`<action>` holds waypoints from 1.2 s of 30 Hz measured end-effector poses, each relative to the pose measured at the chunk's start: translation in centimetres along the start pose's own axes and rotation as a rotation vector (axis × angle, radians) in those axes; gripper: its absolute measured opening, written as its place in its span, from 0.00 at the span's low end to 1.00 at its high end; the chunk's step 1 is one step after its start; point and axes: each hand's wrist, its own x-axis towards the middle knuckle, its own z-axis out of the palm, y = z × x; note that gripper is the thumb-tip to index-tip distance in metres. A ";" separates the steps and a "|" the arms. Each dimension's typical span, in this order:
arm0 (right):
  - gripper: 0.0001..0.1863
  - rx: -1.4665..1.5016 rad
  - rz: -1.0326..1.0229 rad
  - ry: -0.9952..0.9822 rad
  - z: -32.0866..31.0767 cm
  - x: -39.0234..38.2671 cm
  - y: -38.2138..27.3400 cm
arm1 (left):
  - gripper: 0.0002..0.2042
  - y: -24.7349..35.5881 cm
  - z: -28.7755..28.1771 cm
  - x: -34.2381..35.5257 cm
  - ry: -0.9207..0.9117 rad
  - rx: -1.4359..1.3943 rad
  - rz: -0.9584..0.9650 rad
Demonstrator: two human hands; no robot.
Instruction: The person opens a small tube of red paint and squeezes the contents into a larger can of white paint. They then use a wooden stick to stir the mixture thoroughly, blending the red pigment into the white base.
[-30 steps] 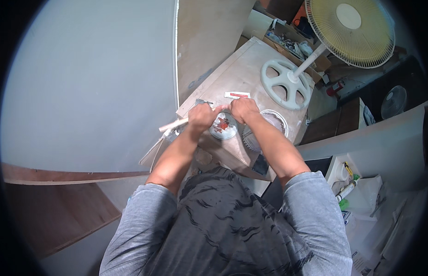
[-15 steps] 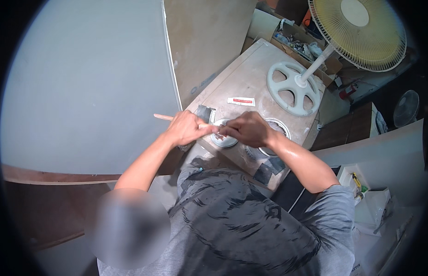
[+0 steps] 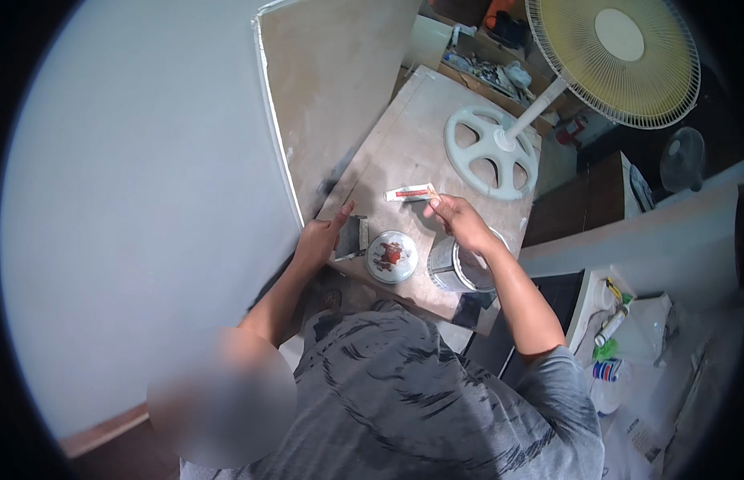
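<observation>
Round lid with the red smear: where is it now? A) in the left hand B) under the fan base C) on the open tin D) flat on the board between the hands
D: the round lid lies flat on the board, between the left hand and the open tin under the right hand; neither hand touches it.
</observation>
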 end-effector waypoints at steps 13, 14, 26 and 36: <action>0.25 -0.522 -0.038 0.369 8.7 17.6 10.1 | 0.25 -4.3 -0.8 0.9 -0.129 -0.038 0.112; 0.26 -0.567 -0.144 0.465 8.7 17.8 10.2 | 0.24 -4.4 -0.8 0.8 -0.127 -0.040 0.129; 0.20 -0.047 -0.192 -0.008 10.9 -1.0 1.7 | 0.16 5.3 3.3 -0.8 -0.317 -0.315 0.416; 0.12 0.305 0.030 0.564 1.5 -21.5 3.1 | 0.47 -7.8 6.2 12.4 -0.334 0.962 0.541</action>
